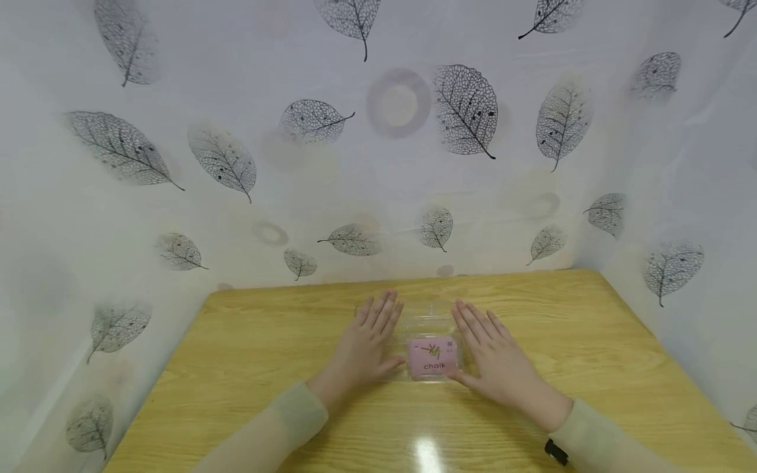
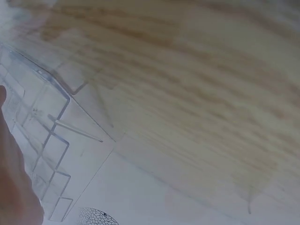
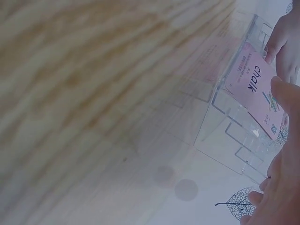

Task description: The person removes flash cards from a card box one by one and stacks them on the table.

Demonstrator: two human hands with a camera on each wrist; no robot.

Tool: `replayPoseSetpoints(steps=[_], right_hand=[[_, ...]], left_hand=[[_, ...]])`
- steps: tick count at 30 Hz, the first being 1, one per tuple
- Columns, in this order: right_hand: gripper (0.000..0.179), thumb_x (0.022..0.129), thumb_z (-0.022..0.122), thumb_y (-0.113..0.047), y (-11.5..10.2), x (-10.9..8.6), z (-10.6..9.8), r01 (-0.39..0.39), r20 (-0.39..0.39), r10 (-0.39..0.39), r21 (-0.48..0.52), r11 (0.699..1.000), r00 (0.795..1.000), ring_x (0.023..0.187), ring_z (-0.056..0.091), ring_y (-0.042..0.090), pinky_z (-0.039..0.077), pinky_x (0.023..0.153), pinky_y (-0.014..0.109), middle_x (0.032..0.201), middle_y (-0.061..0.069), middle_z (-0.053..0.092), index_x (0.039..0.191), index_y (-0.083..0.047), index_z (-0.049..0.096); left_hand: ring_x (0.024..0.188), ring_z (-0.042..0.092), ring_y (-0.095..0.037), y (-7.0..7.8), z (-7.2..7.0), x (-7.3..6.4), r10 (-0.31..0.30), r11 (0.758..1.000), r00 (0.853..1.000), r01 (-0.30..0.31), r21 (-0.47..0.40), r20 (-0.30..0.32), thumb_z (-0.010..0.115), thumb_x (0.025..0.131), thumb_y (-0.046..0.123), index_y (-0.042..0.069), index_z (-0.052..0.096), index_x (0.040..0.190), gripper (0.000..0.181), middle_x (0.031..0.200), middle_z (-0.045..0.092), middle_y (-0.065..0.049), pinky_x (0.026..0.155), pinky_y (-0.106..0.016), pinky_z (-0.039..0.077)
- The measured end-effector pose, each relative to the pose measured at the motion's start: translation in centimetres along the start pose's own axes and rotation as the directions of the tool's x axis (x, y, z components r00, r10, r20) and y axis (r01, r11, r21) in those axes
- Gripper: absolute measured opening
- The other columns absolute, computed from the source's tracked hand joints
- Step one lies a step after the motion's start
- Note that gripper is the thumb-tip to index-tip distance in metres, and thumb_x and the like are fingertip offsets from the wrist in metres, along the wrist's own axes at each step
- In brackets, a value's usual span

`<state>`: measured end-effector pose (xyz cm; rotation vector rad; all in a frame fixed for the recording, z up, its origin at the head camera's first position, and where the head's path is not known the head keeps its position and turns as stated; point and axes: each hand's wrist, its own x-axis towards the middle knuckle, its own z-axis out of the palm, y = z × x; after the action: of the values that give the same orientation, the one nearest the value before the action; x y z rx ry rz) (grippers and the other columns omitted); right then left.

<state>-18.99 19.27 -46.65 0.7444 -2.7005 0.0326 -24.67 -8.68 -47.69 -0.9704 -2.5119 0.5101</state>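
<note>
My left hand (image 1: 363,345) and right hand (image 1: 498,358), fingers straight, grasping nothing, flank a clear stand (image 1: 428,323) bearing a pink chalk pack (image 1: 434,358) at lower centre.

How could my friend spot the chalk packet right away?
Find the yellowish wooden table in front of the leaf-patterned backdrop. Between the left hand and the right hand is a clear plastic holder, and the chalk packet sits at its near end. Unlike the see-through holder, it's pink, with "chalk" printed on it.
</note>
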Motion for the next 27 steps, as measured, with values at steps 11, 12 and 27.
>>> replayPoseSetpoints(steps=[11, 12, 27], right_hand=[[0.096, 0.082, 0.060, -0.056, 0.4, -0.2, 0.2, -0.003, -0.057, 0.010, 0.124, 0.992, 0.998, 0.143, 0.019, 0.031, 0.001, 0.119, 0.038, 0.158, 0.011, 0.013, 0.150, -0.004, 0.016], [0.094, 0.083, 0.060, -0.054, 0.4, -0.2, 0.2, -0.010, -0.065, 0.019, 0.140, 0.990, 0.998, 0.142, 0.022, 0.031, 0.002, 0.119, 0.037, 0.158, 0.010, 0.015, 0.150, -0.004, 0.018], [0.059, 0.089, 0.064, -0.031, 1.4, 0.1, -0.5, -0.210, -0.069, 0.284, 0.515, 0.831, 0.956, 0.123, 0.049, 0.033, 0.038, 0.101, 0.055, 0.137, 0.013, 0.051, 0.139, -0.006, 0.044]], left_hand=[[0.146, -0.004, -0.033, 0.0, 0.3, 0.1, 0.012, 1.000, 1.000, -0.012, -0.017, -0.008, 0.021, 0.084, 0.077, 0.003, 0.004, 0.151, 0.102, 0.158, -0.003, -0.018, 0.119, -0.045, 0.006], [0.146, -0.005, -0.033, 0.0, 0.3, 0.1, 0.014, 1.000, 1.000, -0.014, -0.022, -0.006, 0.022, 0.084, 0.077, 0.002, 0.003, 0.151, 0.102, 0.158, -0.005, -0.018, 0.119, -0.045, 0.006], [0.145, -0.007, -0.034, 0.1, 0.4, 0.0, 0.023, 1.000, 1.000, -0.023, -0.010, 0.013, 0.020, 0.085, 0.076, 0.001, -0.007, 0.150, 0.102, 0.157, -0.008, -0.020, 0.119, -0.046, 0.004]])
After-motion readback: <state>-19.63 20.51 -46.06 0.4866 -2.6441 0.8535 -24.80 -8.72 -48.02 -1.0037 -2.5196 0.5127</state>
